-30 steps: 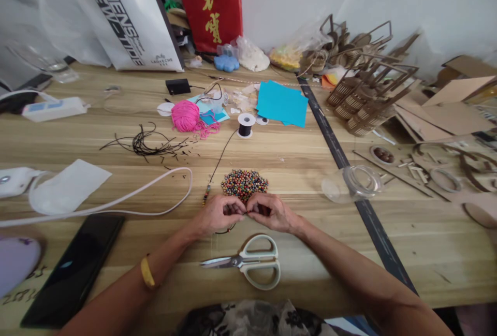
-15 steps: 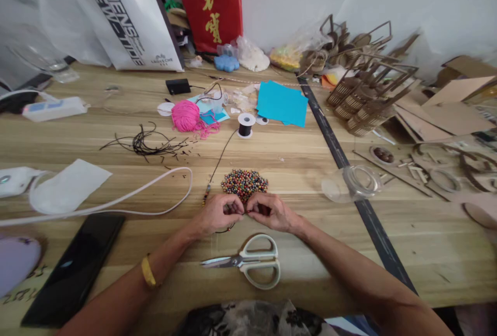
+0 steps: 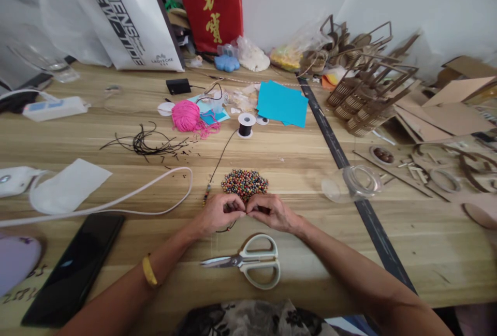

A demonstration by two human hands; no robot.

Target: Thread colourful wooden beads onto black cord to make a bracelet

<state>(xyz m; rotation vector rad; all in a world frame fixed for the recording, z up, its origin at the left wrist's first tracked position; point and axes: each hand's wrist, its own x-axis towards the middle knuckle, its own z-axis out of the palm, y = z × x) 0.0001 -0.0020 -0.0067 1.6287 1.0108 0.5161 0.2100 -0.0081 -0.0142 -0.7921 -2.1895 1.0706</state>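
Observation:
My left hand (image 3: 224,213) is closed in a pinch on a black cord (image 3: 224,155), whose loose part hangs below the fingers. My right hand (image 3: 274,212) pinches too, its fingertips meeting the left ones; what is between them is too small to make out. Just beyond both hands lies a heap of small multicoloured beads (image 3: 244,183). Several beads (image 3: 206,194) are strung on the cord left of the heap. From there the cord runs up to a white spool (image 3: 246,125) wound with black. Scissors (image 3: 256,261) with pale handles lie in front of my hands.
Cut black cord pieces (image 3: 149,143) and a pink yarn ball (image 3: 185,116) lie at the left back. A phone (image 3: 73,271) and white cable (image 3: 155,214) are on the left. To the right stand a clear container (image 3: 351,183) and small woven baskets (image 3: 359,103).
The fingertips of both hands have come together, the left ones shifting slightly right. The spool, bead heap and scissors have stayed in place.

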